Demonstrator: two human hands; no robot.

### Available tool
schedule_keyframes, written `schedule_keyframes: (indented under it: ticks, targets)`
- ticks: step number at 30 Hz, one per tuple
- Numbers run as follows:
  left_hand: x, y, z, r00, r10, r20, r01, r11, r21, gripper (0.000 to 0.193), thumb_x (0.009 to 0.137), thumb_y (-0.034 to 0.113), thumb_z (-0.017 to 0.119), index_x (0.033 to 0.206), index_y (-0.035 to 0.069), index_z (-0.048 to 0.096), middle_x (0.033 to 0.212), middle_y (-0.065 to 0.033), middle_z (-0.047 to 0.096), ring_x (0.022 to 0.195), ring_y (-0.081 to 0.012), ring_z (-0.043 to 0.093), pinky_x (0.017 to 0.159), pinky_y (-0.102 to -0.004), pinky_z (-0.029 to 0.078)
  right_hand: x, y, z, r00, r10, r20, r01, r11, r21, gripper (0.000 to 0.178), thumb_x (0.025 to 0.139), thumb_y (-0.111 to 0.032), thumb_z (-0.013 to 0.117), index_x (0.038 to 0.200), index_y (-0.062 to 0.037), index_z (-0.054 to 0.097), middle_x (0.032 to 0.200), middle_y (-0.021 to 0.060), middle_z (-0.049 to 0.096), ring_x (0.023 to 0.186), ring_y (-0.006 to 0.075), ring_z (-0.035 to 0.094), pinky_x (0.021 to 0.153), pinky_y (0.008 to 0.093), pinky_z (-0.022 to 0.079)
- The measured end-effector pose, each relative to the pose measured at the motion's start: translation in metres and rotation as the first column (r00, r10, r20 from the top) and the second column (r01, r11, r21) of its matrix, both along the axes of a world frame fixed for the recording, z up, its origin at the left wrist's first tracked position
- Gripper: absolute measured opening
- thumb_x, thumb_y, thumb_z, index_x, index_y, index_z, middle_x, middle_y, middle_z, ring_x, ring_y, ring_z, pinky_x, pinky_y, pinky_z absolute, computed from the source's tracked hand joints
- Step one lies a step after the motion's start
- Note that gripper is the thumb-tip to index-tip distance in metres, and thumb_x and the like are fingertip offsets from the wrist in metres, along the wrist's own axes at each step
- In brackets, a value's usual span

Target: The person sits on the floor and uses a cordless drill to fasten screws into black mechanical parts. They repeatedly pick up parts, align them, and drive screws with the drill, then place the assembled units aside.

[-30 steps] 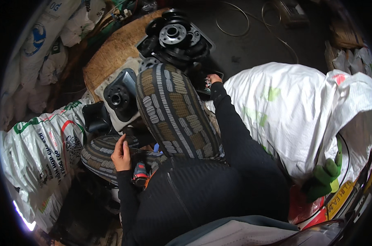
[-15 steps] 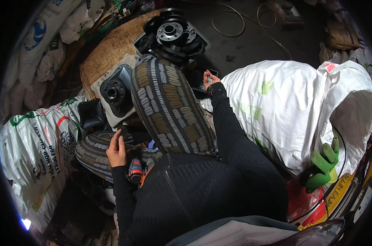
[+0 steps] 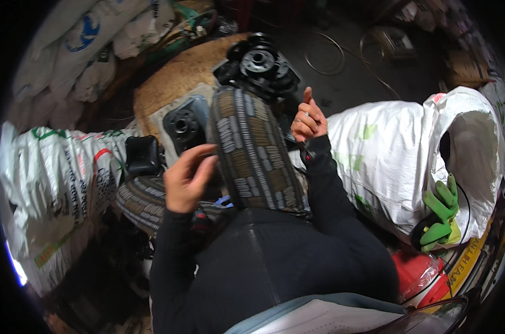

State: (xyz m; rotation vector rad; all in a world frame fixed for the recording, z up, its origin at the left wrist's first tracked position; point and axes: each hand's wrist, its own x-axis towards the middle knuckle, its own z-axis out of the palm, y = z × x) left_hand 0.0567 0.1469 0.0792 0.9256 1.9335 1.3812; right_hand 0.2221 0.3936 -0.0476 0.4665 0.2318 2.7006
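Note:
My left hand [image 3: 188, 177] hovers above my lap, a little blurred, with thumb and fingers apart and nothing visible between them. Beyond it a black hub-like part [image 3: 182, 127] with a raised round centre and bolt holes rests on a squarish plate on a pale mat [image 3: 159, 117]. My right hand [image 3: 309, 119] is raised beside my patterned knee. Its lower fingers curl around small silvery pieces, too small to name, while one finger points up. Under my left wrist a red and dark power tool [image 3: 201, 220] is mostly hidden by my sleeve.
A pile of black round flanged parts [image 3: 260, 62] stands past my knee on a wooden board [image 3: 169, 69]. White sacks stand left [image 3: 52, 183] and lie right [image 3: 389, 145]. A green glove [image 3: 443, 217] hangs at the right sack's mouth. A thin hose [image 3: 341, 55] coils on the floor.
My left hand has moved up and right, toward my knee, and its fingers have spread. My right hand has lifted from the dark tray beside my knee and its fingers have curled. The view has shifted.

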Motion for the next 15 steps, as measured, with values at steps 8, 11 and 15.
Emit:
schedule_keyframes:
  ticks: [8, 11, 15]
  targets:
    - [-0.004, 0.019, 0.014, 0.977, -0.010, -0.214, 0.065, 0.967, 0.247, 0.014, 0.082, 0.009, 0.067, 0.093, 0.003, 0.063, 0.081, -0.0044, 0.063, 0.068, -0.0105, 0.061, 0.054, -0.0221, 0.047, -0.093, -0.095, 0.076, 0.963, 0.252, 0.097, -0.260, 0.962, 0.083, 0.032, 0.101, -0.019, 0.034, 0.130, -0.0134, 0.046, 0.063, -0.0034, 0.041, 0.044, 0.0060, 0.037, 0.039, 0.0198, 0.028]
    - [-0.014, -0.027, 0.003, 0.984, 0.035, 0.172, -0.038, 0.999, 0.016, 0.013, 0.084, 0.010, 0.066, 0.094, 0.003, 0.063, 0.079, -0.0003, 0.063, 0.065, -0.0057, 0.057, 0.052, -0.0197, 0.045, -0.110, -0.129, 0.053, 0.908, 0.350, 0.230, -0.389, 0.908, 0.154, 0.032, 0.100, -0.023, 0.037, 0.129, -0.0115, 0.044, 0.063, -0.0059, 0.041, 0.044, 0.0035, 0.038, 0.035, 0.0163, 0.028]
    - [-0.013, -0.081, -0.040, 0.947, 0.184, 0.264, -0.174, 0.983, -0.061, 0.012, 0.084, 0.008, 0.067, 0.090, 0.003, 0.058, 0.075, 0.0004, 0.059, 0.063, -0.0048, 0.054, 0.051, -0.0184, 0.042, -0.124, -0.174, 0.016, 0.770, 0.551, 0.321, -0.602, 0.795, 0.079, 0.039, 0.097, -0.020, 0.048, 0.132, -0.0093, 0.038, 0.075, -0.0023, 0.051, 0.055, 0.0041, 0.047, 0.034, 0.0132, 0.032]
